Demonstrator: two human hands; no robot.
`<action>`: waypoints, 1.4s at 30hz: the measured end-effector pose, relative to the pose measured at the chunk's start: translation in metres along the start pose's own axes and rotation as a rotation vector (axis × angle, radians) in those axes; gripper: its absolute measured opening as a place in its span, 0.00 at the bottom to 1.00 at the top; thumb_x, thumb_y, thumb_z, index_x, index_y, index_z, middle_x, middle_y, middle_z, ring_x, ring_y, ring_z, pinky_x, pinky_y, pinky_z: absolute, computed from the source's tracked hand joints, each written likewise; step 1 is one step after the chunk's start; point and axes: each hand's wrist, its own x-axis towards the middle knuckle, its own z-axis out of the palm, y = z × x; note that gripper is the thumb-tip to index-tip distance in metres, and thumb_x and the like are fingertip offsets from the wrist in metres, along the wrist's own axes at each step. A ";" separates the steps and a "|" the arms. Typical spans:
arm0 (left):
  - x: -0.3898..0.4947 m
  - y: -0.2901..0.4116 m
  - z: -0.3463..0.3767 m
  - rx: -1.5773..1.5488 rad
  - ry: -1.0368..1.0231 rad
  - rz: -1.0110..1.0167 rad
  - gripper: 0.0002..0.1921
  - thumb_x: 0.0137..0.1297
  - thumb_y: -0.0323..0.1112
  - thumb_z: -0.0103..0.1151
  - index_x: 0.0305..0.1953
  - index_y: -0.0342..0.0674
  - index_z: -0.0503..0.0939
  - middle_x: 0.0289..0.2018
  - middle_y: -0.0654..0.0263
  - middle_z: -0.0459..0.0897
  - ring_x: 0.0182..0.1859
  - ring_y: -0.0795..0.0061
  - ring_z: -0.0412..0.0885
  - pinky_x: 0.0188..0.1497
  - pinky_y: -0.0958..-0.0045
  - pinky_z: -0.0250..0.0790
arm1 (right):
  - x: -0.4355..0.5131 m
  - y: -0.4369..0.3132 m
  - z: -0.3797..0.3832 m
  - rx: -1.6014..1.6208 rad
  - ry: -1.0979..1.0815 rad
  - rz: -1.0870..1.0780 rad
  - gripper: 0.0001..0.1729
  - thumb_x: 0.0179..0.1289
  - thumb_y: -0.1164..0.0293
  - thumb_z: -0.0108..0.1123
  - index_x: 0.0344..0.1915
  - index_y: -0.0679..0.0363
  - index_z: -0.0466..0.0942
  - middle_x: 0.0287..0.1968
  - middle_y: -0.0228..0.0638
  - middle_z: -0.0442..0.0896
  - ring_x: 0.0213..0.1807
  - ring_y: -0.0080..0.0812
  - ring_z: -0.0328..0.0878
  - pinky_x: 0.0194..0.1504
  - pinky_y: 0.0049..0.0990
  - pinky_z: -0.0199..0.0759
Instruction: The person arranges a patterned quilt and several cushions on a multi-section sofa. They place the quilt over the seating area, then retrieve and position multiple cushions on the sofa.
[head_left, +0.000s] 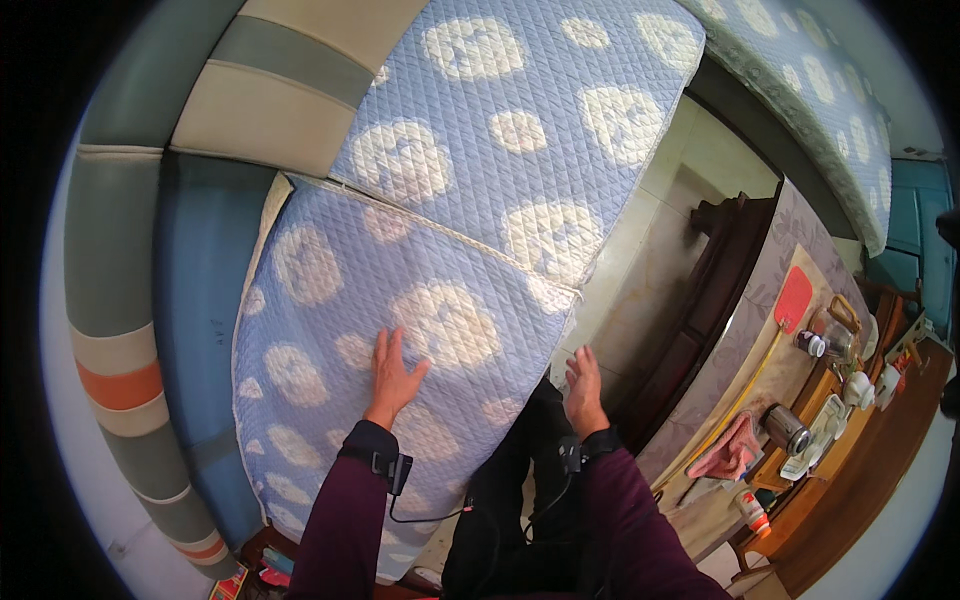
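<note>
Over the lower part of a blue quilted sofa cover (450, 315) with cream patches is my left hand (394, 379), empty, its fingers apart; whether it touches the cloth I cannot tell. To the right of the cover's edge, above the dark trouser leg, my right hand (585, 390) holds nothing, its fingers slightly bent and apart. A second piece of the quilted cover (465, 142) lies beyond, and a pale piped edge runs along the line where the two pieces meet.
Grey and beige sofa cushions (112, 240) line the left side. At right stands a dark wooden coffee table (697, 315) bearing a red fly swatter (793, 296), a pink cloth (727, 450), a metal cup (785, 427), a glass jug (834, 330) and a tea tray. Another covered seat (817, 82) is beyond.
</note>
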 end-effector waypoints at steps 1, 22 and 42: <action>-0.001 0.003 0.000 0.039 -0.019 0.003 0.52 0.58 0.48 0.73 0.78 0.39 0.52 0.78 0.39 0.46 0.80 0.38 0.45 0.79 0.48 0.47 | 0.005 -0.013 0.007 -0.006 -0.041 -0.066 0.49 0.72 0.48 0.59 0.80 0.64 0.50 0.77 0.45 0.60 0.75 0.43 0.60 0.76 0.45 0.50; 0.006 -0.018 -0.019 -0.060 -0.274 -0.055 0.57 0.57 0.53 0.74 0.79 0.37 0.49 0.80 0.44 0.42 0.81 0.44 0.42 0.80 0.52 0.47 | 0.076 -0.124 0.085 -0.731 -0.220 -0.335 0.49 0.68 0.56 0.68 0.78 0.66 0.54 0.73 0.54 0.66 0.71 0.49 0.68 0.68 0.39 0.64; -0.331 -0.051 -0.145 -0.791 0.190 -0.179 0.27 0.69 0.39 0.66 0.64 0.30 0.75 0.57 0.50 0.84 0.58 0.62 0.83 0.60 0.65 0.75 | -0.198 -0.380 -0.363 0.101 -0.367 -0.822 0.08 0.79 0.62 0.50 0.44 0.52 0.74 0.33 0.26 0.77 0.31 0.30 0.79 0.33 0.27 0.74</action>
